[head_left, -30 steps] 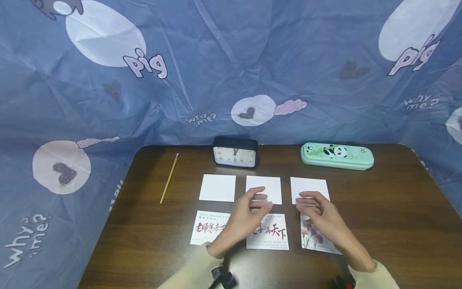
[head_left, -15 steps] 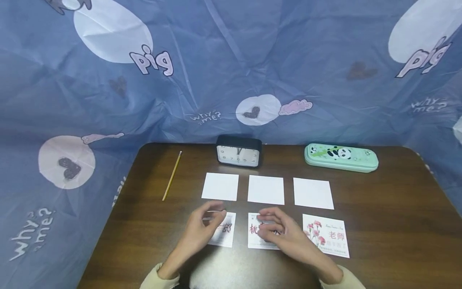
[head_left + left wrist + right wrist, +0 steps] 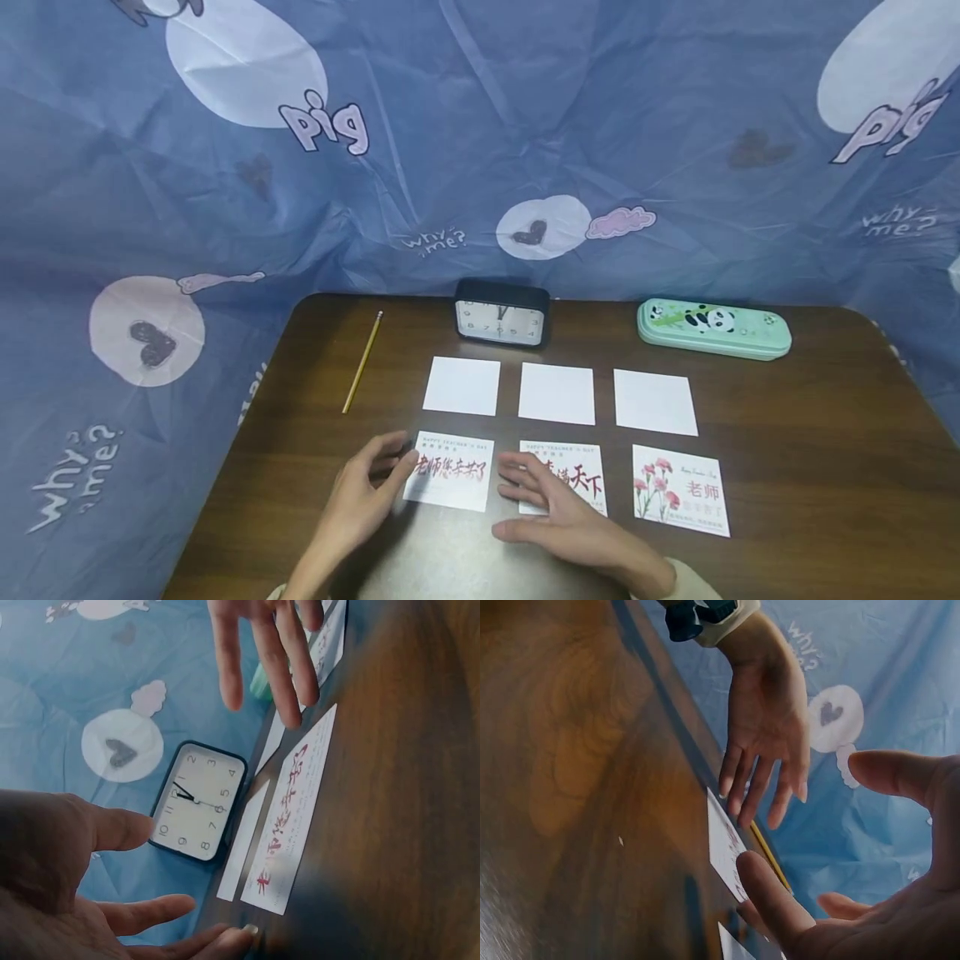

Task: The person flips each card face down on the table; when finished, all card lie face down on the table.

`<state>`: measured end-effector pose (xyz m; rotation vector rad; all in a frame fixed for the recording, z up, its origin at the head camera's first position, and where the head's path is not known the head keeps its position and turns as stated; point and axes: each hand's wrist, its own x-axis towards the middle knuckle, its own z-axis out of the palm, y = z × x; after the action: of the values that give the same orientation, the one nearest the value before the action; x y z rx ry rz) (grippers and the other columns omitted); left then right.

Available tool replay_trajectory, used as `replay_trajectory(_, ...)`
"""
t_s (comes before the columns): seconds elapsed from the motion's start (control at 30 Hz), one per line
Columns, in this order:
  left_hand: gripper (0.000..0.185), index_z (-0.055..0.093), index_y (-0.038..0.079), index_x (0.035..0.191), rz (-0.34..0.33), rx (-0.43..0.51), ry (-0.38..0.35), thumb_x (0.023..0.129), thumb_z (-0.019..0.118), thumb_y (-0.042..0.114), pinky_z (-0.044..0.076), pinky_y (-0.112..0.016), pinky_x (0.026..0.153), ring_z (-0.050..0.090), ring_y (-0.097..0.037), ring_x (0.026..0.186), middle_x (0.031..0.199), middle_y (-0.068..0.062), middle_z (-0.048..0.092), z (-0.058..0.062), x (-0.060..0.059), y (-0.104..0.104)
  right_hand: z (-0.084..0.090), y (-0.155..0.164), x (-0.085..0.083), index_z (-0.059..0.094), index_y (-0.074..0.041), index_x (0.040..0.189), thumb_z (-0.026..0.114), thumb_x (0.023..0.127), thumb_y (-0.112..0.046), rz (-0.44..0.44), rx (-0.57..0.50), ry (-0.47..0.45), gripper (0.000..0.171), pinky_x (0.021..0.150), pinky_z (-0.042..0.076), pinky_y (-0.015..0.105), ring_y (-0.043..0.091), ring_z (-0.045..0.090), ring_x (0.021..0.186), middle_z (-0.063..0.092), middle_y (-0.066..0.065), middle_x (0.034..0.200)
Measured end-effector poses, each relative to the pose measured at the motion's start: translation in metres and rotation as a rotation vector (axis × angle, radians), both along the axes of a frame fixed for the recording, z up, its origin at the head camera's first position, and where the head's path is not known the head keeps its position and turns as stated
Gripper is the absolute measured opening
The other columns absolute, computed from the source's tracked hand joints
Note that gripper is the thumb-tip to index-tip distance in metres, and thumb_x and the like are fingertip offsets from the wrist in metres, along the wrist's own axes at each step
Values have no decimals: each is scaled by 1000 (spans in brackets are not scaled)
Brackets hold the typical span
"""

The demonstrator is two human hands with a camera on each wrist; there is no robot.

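Six cards lie in two rows on the brown table (image 3: 810, 467). The far row has three blank white cards (image 3: 557, 393). The near row has a card with red lettering (image 3: 450, 482), a second lettered card (image 3: 577, 483) and a flower card (image 3: 681, 500). My left hand (image 3: 375, 487) is open, its fingertips at the left edge of the left lettered card (image 3: 289, 825). My right hand (image 3: 540, 504) is open, and its spread fingers rest on the left part of the middle lettered card. Neither hand holds anything.
A black alarm clock (image 3: 501, 312) stands at the back centre, also seen in the left wrist view (image 3: 199, 802). A green panda pencil case (image 3: 712, 328) lies at the back right. A yellow pencil (image 3: 363, 362) lies at the left. Blue printed cloth (image 3: 480, 142) hangs behind the table.
Both hands have drawn back from the far row to the near row and shifted left. The left lettered card and the flower card are now uncovered.
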<state>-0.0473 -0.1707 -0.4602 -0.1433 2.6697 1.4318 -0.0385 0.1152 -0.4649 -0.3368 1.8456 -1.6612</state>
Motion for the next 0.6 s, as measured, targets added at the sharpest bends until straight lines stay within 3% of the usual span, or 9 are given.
replay_trajectory(0.4, 49, 60, 5, 141, 24, 4, 3, 100, 70, 31, 61, -49, 94, 73, -33, 112, 129, -20, 73, 0, 12, 2, -3, -9, 5, 27, -14, 162, 73, 97, -29, -61, -18, -87, 81, 125, 31, 65, 40, 40, 154, 33, 20, 169)
replay_trajectory(0.6, 48, 60, 6, 141, 40, 29, -20, 101, 70, 31, 62, -37, 86, 74, -29, 109, 124, -18, 76, -4, 15, 3, -7, -17, 5, 26, -6, 162, 68, 99, -25, -110, -84, -146, 78, 124, 39, 55, 43, 33, 156, 28, 24, 170)
